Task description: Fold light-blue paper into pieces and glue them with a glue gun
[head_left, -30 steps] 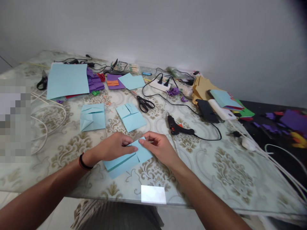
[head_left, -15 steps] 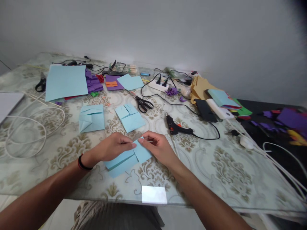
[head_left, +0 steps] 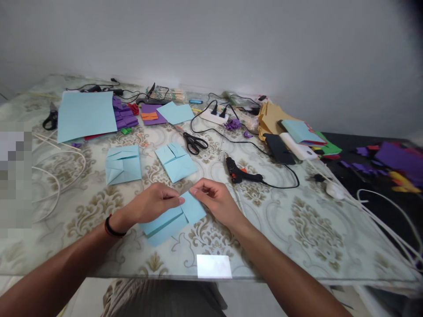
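A light blue folded paper (head_left: 194, 210) lies on the table between my hands, with a lengthwise crease slit and one end folded over. My left hand (head_left: 157, 203) rests across its upper left part, thumb and fingers closed on the folded edge. At the upper right corner, my right hand (head_left: 214, 200) pinches the paper between thumb and curled fingers. Parts of the paper under my left hand are hidden. Beyond my hands lie two more folded light blue papers, a squarish one (head_left: 123, 165) on the left and a tilted one (head_left: 176, 163) near the middle.
Black-handled scissors (head_left: 194, 143) and a corded black glue gun (head_left: 243, 171) lie past my hands. A large blue sheet (head_left: 86, 115) covers purple strips at the back left. A power strip (head_left: 214, 116), brown paper (head_left: 272, 116) and white cables (head_left: 366, 213) are farther back and right.
The whole view has shifted slightly, so the things on the table appear a little further left. Both hands keep their hold on the folded paper, with almost no movement.
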Available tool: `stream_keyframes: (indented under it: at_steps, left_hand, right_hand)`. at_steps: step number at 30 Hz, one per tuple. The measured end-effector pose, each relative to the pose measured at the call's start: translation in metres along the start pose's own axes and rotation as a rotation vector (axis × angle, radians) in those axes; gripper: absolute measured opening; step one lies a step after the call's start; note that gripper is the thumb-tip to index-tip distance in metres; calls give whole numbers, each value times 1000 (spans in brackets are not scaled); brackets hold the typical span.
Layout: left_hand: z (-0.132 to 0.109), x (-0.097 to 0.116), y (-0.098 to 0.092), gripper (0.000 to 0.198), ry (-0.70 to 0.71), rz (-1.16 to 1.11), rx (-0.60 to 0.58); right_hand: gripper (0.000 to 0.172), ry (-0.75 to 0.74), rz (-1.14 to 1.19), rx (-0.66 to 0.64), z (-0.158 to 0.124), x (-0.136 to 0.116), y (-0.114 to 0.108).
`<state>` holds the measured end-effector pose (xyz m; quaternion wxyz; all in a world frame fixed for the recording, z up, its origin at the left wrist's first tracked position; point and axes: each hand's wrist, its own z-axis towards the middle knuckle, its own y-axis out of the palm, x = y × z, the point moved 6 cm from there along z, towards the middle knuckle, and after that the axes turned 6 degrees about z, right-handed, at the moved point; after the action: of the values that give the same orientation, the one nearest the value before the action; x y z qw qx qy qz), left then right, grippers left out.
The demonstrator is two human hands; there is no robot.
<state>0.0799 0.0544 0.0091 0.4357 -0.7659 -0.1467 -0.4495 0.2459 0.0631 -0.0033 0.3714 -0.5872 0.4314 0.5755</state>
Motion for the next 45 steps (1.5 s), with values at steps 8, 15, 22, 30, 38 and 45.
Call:
stream_keyframes:
  at_steps: [8, 15, 22, 30, 38, 45]
  left_hand:
    - [3, -8, 14, 40, -69, -73, -113]
    - [3, -12, 7, 36, -81, -36, -9]
    - [1, -17, -3, 34, -156, -133, 51]
    - [3, -18, -5, 35, -145, -143, 50]
    - [4, -17, -13, 32, -102, -128, 133]
    - [4, -20, -12, 35, -110, -129, 130]
  right_hand:
    - [31, -5, -41, -18, 0, 2, 4]
    - [32, 53, -58, -67, 1, 2, 5]
    - [41, 184, -52, -106, 1, 7, -2]
    - [38, 163, -71, -67, 1, 4, -2]
    - [35, 163, 25, -54, 3, 6, -5]
    - [36, 153, 52, -39, 4, 6, -5]
